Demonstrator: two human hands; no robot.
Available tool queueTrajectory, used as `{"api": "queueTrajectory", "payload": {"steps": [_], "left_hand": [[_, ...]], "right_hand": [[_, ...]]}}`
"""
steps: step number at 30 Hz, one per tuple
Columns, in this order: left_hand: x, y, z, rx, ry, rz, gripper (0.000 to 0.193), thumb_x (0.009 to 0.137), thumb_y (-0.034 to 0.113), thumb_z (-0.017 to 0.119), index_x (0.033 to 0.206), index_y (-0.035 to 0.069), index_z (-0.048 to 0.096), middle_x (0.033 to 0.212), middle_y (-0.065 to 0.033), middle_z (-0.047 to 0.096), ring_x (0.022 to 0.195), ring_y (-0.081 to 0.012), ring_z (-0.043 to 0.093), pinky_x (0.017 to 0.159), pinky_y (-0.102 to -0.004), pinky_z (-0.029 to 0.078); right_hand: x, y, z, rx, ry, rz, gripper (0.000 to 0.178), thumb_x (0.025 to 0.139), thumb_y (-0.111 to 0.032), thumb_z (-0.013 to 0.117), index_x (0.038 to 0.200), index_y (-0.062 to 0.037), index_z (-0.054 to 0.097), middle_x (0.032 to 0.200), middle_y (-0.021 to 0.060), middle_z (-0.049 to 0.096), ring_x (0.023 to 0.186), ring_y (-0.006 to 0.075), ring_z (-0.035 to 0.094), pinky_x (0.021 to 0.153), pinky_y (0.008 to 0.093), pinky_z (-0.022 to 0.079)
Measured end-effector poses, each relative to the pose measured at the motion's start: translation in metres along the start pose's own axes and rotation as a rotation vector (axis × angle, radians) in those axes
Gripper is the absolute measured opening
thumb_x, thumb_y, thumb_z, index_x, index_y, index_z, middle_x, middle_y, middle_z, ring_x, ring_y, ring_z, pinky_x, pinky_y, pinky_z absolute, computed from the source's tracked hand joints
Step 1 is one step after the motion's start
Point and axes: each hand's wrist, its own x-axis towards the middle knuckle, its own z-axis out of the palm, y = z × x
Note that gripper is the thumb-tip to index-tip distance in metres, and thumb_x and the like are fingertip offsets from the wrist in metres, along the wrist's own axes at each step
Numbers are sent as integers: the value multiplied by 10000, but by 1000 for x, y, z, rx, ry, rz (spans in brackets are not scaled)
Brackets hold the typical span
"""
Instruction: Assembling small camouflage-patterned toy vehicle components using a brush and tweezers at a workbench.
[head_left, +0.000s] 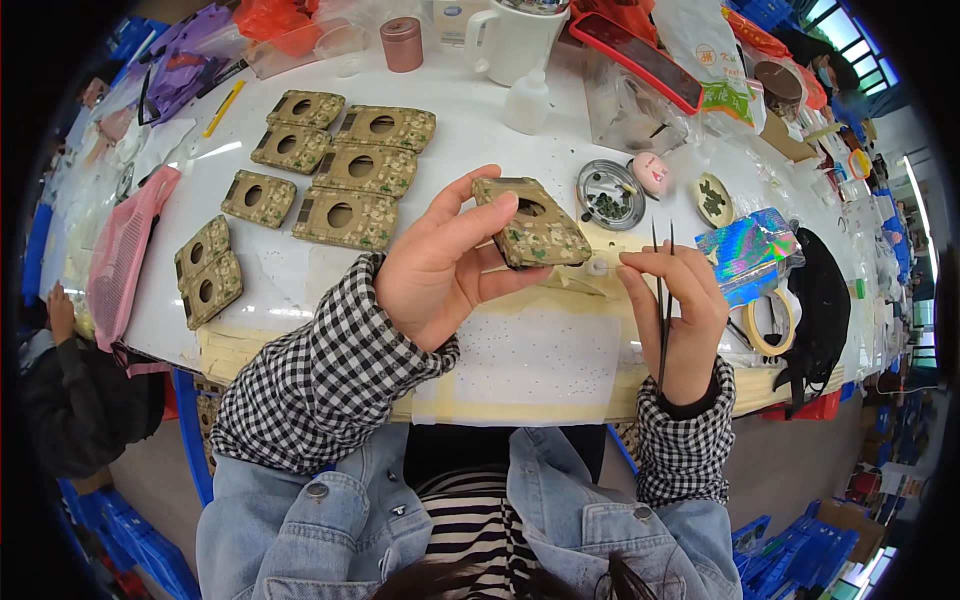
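My left hand (440, 265) holds up a flat camouflage-patterned case (535, 225) with a round hole, thumb on its top face and fingers beneath. My right hand (675, 310) grips black tweezers (662, 300) that point upward, and pinches a small clear round piece (597, 266) against the case's lower right edge. Both hands hover over a sheet of dotted white paper (545, 355) on the white table (480, 150).
Several matching camouflage cases (345, 165) lie in rows at the back left. A round metal dish (610, 193) of small dark parts, a pink egg-shaped object (651, 172), a tape roll (772, 322), a white jug (515, 40) and a pink mesh basket (125, 250) surround the hands.
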Motion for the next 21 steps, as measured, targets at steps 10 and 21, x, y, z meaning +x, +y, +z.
{"api": "queueTrajectory", "payload": {"steps": [10, 21], "left_hand": [[-6, 2, 11, 93, -59, -76, 517, 982, 215, 460, 1420, 82, 218, 1285, -116, 490, 1125, -231, 576, 922, -388, 525], [-12, 2, 14, 148, -91, -98, 539, 990, 231, 436, 1452, 99, 193, 1305, -114, 490, 1115, -207, 588, 895, -362, 536]], "right_hand": [[12, -30, -20, 369, 176, 36, 133, 829, 13, 645, 960, 11, 625, 812, 98, 580, 748, 170, 511, 716, 272, 411], [21, -34, 8, 679, -14, 151, 73, 942, -51, 546, 981, 9, 559, 886, 74, 631, 749, 90, 490, 712, 223, 412]]}}
